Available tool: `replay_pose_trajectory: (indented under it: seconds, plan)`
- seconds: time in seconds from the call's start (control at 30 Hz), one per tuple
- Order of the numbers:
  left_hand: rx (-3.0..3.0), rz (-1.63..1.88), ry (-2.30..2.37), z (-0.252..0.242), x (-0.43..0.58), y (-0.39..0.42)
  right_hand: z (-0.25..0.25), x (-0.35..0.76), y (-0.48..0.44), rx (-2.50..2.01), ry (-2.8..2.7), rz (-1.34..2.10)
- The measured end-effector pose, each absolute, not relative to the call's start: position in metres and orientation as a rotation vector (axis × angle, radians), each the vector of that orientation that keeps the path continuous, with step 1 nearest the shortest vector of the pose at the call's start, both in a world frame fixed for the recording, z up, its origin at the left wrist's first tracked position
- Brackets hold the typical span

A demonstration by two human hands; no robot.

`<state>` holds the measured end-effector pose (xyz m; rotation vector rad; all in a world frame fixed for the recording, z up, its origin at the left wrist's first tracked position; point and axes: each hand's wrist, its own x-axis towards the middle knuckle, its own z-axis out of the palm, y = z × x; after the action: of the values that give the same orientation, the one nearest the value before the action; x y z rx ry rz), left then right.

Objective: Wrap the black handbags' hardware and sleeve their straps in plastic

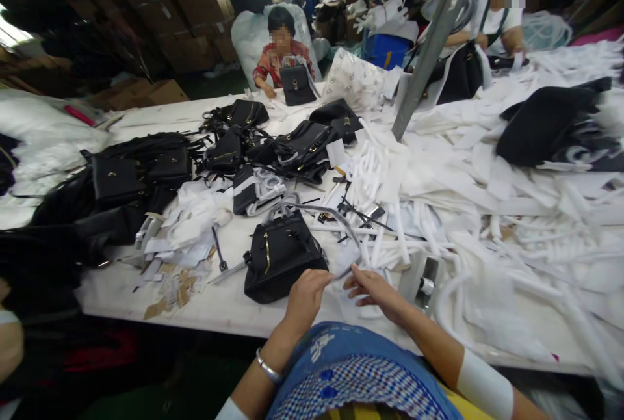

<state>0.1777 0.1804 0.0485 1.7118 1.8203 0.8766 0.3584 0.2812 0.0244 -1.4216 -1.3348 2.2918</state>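
Observation:
A black bag (283, 257) with a gold zipper stands on the white table in front of me. From its top a thin strap (351, 233) in pale wrapping curves round to the right and comes back between my hands. My left hand (309, 290), just right of the bag's lower corner, pinches the strap's end part. Close by on the right, my right hand (369, 287) has its thumb and index finger closed on the same strap, the other fingers loosely bent.
Several black bags (305, 140) lie farther back, with more piled at the left (117, 179). White foam strips and sheets (439, 173) cover the right side. A metal post (429, 49) rises there. Across the table a person (283, 49) handles a bag; another person works at the back right.

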Motion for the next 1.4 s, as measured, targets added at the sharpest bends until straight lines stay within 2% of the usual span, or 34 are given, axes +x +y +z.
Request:
replay_pose_trajectory:
  seconds: [0.1, 0.17, 0.23, 0.4, 0.53, 0.63, 0.77, 0.93, 1.1, 1.4]
  plan:
    - [1.74, 0.728, 1.841, 0.045, 0.17, 0.175, 0.025, 0.383, 0.281, -1.543, -1.966, 1.818]
    - [1.682, 0.66, 1.852, 0.036, 0.167, 0.17, 0.024, 0.389, 0.28, -1.428, -2.121, 1.485]
    - [1.551, 0.654, 1.851, 0.023, 0.164, 0.165, 0.018, 0.383, 0.278, -1.266, -2.121, 1.352]
    - [1.332, 0.747, 1.894, -0.008, 0.149, 0.145, -0.011, 0.336, 0.283, -0.928, -2.047, 1.464]
    - [1.424, 0.631, 2.033, -0.015, 0.124, 0.134, -0.031, 0.294, 0.281, -0.881, -2.123, 1.617]
    - [1.472, 0.532, 2.122, -0.009, 0.092, 0.126, -0.037, 0.267, 0.265, -0.929, -2.304, 1.634]
    - [1.505, 0.324, 2.229, 0.011, 0.051, 0.102, -0.034, 0.244, 0.236, -0.691, -2.469, 1.765]
    - [1.541, 0.177, 2.275, 0.033, 0.074, 0.078, -0.014, 0.254, 0.229, -0.639, -2.504, 1.8]
    - [1.328, 0.496, 2.116, 0.033, 0.138, 0.086, 0.004, 0.292, 0.234, -0.458, -2.552, 1.736]
    - [0.882, 1.165, 1.931, 0.015, 0.149, 0.121, 0.006, 0.298, 0.242, -0.804, -2.64, 1.434]
